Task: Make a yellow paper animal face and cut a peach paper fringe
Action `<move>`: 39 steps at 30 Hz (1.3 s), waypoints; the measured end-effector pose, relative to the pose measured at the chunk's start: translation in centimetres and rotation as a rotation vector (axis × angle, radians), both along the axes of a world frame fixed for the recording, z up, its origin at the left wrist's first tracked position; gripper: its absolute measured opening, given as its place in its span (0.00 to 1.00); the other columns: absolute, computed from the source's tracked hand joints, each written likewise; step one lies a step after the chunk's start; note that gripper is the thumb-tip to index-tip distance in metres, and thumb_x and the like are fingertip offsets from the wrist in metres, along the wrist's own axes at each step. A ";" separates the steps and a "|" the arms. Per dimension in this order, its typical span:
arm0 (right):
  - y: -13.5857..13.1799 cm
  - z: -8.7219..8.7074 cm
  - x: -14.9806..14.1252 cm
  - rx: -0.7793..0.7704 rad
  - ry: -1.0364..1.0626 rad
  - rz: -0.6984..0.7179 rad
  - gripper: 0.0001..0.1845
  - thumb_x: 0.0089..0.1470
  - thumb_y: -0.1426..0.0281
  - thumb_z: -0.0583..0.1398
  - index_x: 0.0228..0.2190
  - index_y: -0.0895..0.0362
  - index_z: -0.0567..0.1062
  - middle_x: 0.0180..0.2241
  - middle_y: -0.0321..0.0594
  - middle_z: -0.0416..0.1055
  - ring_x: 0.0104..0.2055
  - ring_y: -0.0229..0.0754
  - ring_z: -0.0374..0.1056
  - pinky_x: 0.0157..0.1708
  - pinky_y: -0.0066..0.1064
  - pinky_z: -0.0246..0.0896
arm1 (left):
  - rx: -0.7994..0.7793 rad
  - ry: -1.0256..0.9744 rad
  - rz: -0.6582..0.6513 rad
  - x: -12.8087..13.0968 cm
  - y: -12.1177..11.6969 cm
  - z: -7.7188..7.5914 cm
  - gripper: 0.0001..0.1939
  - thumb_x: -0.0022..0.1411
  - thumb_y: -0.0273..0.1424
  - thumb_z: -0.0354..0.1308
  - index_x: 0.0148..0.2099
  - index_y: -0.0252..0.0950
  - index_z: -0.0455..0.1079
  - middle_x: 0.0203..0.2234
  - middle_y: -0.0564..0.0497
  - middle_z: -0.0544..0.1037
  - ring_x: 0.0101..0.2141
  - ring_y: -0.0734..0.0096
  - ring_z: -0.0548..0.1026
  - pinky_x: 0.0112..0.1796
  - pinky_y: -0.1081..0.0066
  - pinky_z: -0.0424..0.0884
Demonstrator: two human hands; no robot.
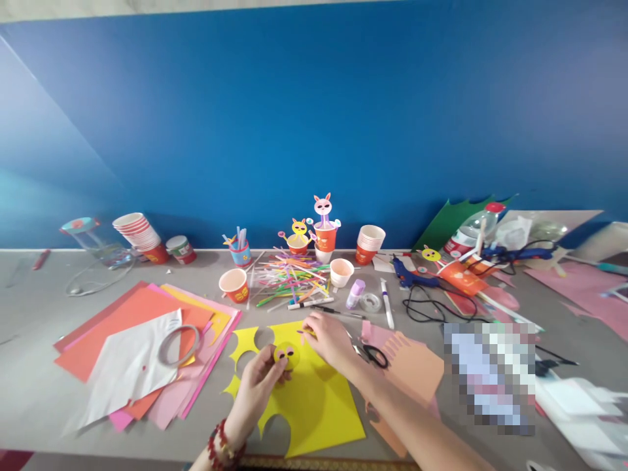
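My left hand pinches a round yellow paper face with dark, pink-edged eyes. Just right of it, the fingers of my right hand are closed on a small yellow paper piece; its exact shape is too small to make out. Both hands are over a yellow sheet with round cut-outs along its left side. Black-handled scissors lie beside my right forearm, partly hidden. Beyond my right hand are a black pen and a white marker.
Coloured sheets carry a tape roll at left. Behind are a pile of thin sticks, paper cups and animal-faced cup figures. A blue glue gun with a black cord lies right, near orange paper.
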State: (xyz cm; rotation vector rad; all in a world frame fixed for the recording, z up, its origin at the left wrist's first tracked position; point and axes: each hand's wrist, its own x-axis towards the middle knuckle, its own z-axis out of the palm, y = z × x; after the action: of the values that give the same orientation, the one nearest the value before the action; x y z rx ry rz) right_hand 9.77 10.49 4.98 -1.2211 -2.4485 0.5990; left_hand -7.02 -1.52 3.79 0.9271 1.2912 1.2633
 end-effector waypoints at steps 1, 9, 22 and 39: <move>0.1 -0.1 -0.3 -0.002 -0.014 -0.004 0.03 0.55 0.74 0.61 0.30 0.55 0.76 0.33 0.39 0.74 0.37 0.43 0.70 0.35 0.28 0.58 | 0.007 0.006 -0.004 0.0 0.0 0.0 0.19 0.56 0.46 0.64 0.32 0.35 0.67 0.25 0.53 0.73 0.26 0.71 0.74 0.28 0.75 0.69; 0.5 0.3 -1.0 -0.052 -0.065 0.018 0.05 0.49 0.76 0.63 0.28 0.54 0.75 0.33 0.37 0.75 0.36 0.42 0.70 0.32 0.27 0.56 | 0.037 0.067 0.032 -0.1 0.5 0.0 0.19 0.56 0.47 0.64 0.32 0.35 0.66 0.22 0.54 0.70 0.25 0.70 0.74 0.29 0.73 0.71; -0.3 3.0 1.6 -0.159 0.289 0.051 0.05 0.56 0.75 0.56 0.32 0.55 0.72 0.29 0.34 0.76 0.30 0.38 0.71 0.30 0.25 0.61 | 0.092 -0.008 -0.006 0.7 0.4 1.8 0.16 0.56 0.43 0.65 0.33 0.36 0.67 0.28 0.51 0.74 0.26 0.72 0.72 0.31 0.72 0.72; -1.8 10.0 3.3 -0.142 0.390 0.316 0.12 0.54 0.80 0.55 0.36 0.55 0.75 0.34 0.37 0.72 0.34 0.38 0.69 0.35 0.28 0.63 | 0.170 -0.049 -0.136 2.8 0.5 3.8 0.10 0.63 0.38 0.60 0.38 0.37 0.65 0.31 0.49 0.74 0.30 0.70 0.72 0.29 0.73 0.71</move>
State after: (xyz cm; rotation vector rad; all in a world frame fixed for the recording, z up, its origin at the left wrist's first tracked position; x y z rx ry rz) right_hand 13.08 8.70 14.95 -0.6799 -2.2994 1.0078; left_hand -4.18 -1.03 7.54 1.0790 1.0759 1.2950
